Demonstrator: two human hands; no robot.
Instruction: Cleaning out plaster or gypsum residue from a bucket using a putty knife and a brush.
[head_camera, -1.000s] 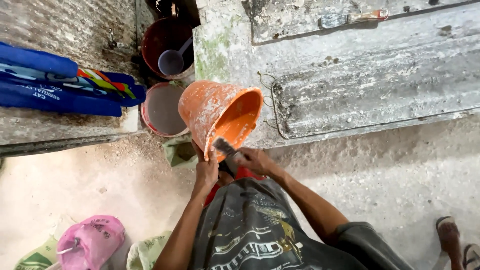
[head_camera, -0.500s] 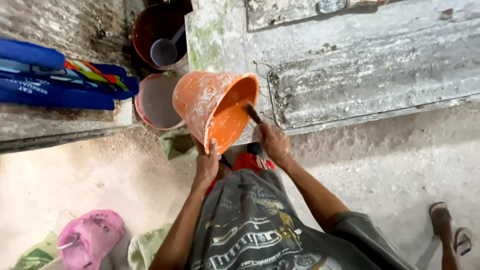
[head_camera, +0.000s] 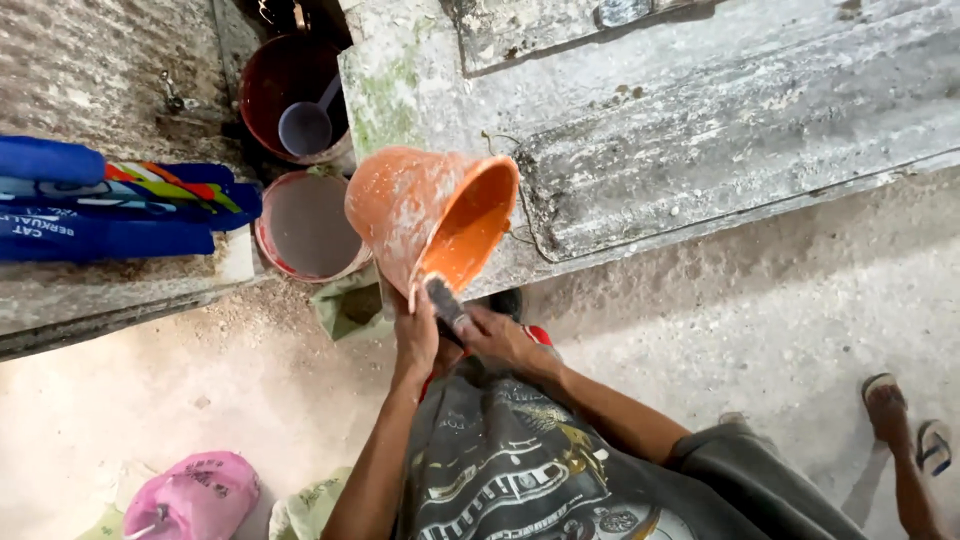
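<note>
The orange bucket (head_camera: 425, 215) looks like plastic, its outside dulled by a chalky whitish crust, its inside cleaner and brighter. The scraper (head_camera: 445, 303) has a dark, matt blade, possibly metal, though blur hides its finish. The bench (head_camera: 700, 130) is rough grey concrete, stained and mossy green at one end. The floor (head_camera: 700, 330) is gritty, dusty cement. The folded blue sheeting (head_camera: 90, 205) shines like glossy plastic.

The person wears a dark grey short-sleeved T-shirt (head_camera: 520, 470) with a pale printed design of curved bands and lettering across the front, touched with yellow. A strip of red garment (head_camera: 540, 334) shows below it. Both forearms are bare.
</note>
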